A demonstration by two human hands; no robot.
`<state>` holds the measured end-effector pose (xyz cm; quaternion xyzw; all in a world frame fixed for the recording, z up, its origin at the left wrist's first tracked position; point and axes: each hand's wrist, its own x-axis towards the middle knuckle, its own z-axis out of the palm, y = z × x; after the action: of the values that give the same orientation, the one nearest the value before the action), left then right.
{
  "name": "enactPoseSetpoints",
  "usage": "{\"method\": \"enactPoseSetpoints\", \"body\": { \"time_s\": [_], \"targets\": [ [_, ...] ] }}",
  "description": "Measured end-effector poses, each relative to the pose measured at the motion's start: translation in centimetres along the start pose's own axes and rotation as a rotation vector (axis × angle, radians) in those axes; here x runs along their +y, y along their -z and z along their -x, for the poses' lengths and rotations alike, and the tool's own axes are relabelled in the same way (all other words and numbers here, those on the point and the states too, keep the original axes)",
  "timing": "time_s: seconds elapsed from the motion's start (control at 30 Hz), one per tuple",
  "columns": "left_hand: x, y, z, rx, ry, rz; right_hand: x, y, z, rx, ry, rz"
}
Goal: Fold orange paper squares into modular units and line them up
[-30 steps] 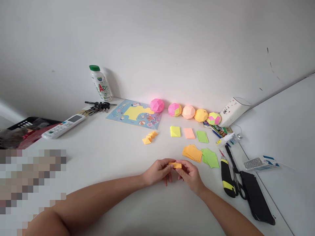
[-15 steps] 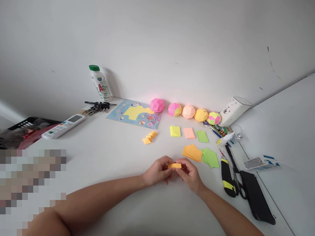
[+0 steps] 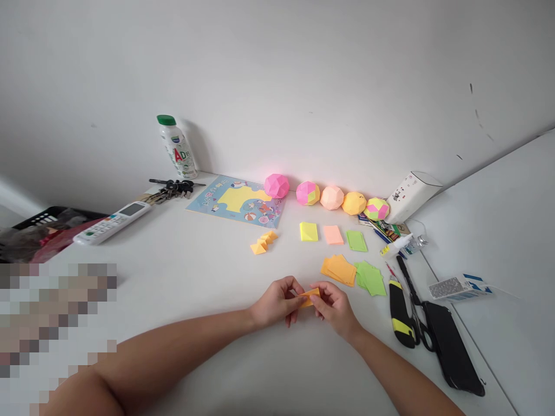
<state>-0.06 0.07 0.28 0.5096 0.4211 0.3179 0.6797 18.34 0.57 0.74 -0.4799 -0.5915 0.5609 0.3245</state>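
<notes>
1. your left hand (image 3: 276, 303), in the lower middle of the frame, pinches the left end of a small piece of orange paper (image 3: 311, 296) between thumb and fingers.
2. your right hand (image 3: 337, 308), just right of the frame's centre line and low down, pinches the right end of the same paper, its thumb pressed on the near side.
3. the orange paper is between your two hands, in the lower middle of the frame; your fingers hide part of it, so you cannot tell exactly how it is folded.
4. beyond your right hand, slightly right of centre, loose orange sheets (image 3: 340, 270) lie fanned, with loose green sheets (image 3: 371, 279) just beside them on the right.
5. above those in the frame, three small pads lie in a row: a yellow pad (image 3: 309, 231), a peach pad (image 3: 333, 235) and a green pad (image 3: 357, 241).
6. near the centre of the frame, above your left hand, you have a cluster of folded orange pieces (image 3: 262, 243).
7. higher up, along the wall, faceted paper balls sit in a line; the pink ball (image 3: 276, 185) is leftmost, on the corner of a blue printed sheet (image 3: 206, 202).
8. at the lower right of the frame lie a black-and-yellow tool (image 3: 398, 306), scissors (image 3: 427, 336) and a black case (image 3: 453, 349).
</notes>
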Motion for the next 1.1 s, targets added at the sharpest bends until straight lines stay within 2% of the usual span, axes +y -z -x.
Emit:
{"method": "enactPoseSetpoints", "body": {
  "time_s": [0.2,0.47,0.73,0.93,1.1],
  "targets": [
    [0.5,0.1,0.2,-0.073,-0.119,0.094,0.1,0.1,-0.1,-0.012,0.048,-0.013],
    [0.6,0.5,-0.2,-0.103,0.022,0.113,-0.1,0.0,0.0,-0.003,0.168,0.001],
    [0.6,0.7,-0.4,-0.163,0.060,0.080,0.2,0.0,0.1,-0.005,0.104,0.021],
    [1.0,0.7,-0.3,-0.183,0.032,0.018,0.0,0.0,0.2,-0.008,0.062,0.033],
    [1.1,0.9,-0.1,-0.228,0.039,-0.018,-0.2,-0.1,0.1,0.008,0.154,0.071]
  ]
}}
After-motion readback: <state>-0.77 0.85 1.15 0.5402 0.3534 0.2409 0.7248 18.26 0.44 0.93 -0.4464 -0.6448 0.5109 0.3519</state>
